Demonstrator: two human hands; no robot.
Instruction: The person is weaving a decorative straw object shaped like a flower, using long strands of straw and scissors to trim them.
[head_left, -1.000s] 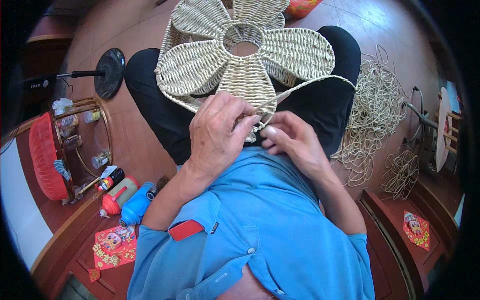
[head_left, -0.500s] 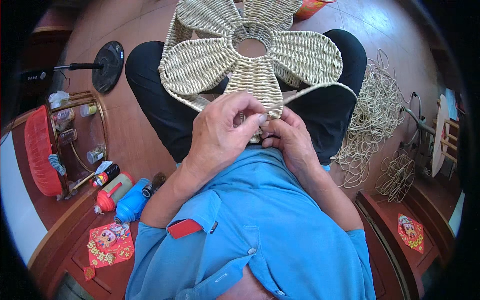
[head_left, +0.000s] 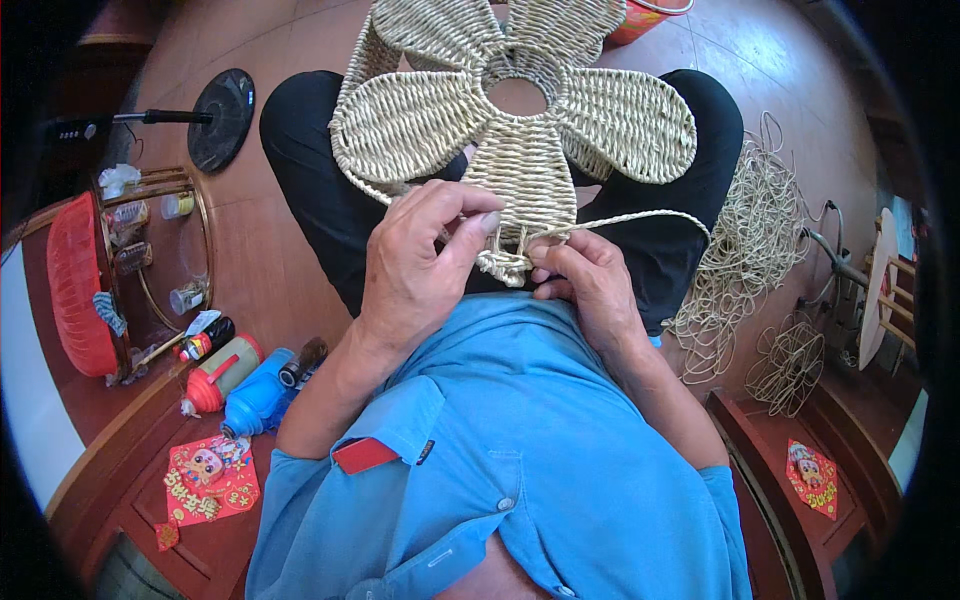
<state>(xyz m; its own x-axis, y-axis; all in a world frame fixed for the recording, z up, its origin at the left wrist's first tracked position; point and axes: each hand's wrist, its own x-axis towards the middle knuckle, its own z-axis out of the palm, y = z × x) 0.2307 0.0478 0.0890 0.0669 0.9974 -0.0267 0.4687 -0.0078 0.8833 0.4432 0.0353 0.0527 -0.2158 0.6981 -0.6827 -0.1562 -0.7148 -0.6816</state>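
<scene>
A flower-shaped piece woven from straw cord (head_left: pixel 520 165) rests across my lap, a round hole at its centre. My left hand (head_left: pixel 420 260) is closed at the left edge of the near petal, thumb and forefinger pinched together there. Bare upright strands show in a gap at that petal's lower end, above a thick woven rim (head_left: pixel 503 268). My right hand (head_left: pixel 590 280) pinches at the right side of this gap, where a loose cord (head_left: pixel 650 214) leaves the weave and arcs rightward. The fingertips' exact hold on the cord is partly hidden.
A large tangle of straw cord (head_left: pixel 745 235) lies on the floor to the right, with a smaller coil (head_left: pixel 788 365) nearer. At left are a fan (head_left: pixel 222 120), a rack with a red cover (head_left: pixel 85 295) and two flasks, one blue (head_left: pixel 258 390). A red bucket (head_left: pixel 640 20) stands beyond.
My left hand has shifted left, away from my right, uncovering the gap and rim at the petal's end. The woven flower sits slightly farther right in view, and the loose cord lies lower.
</scene>
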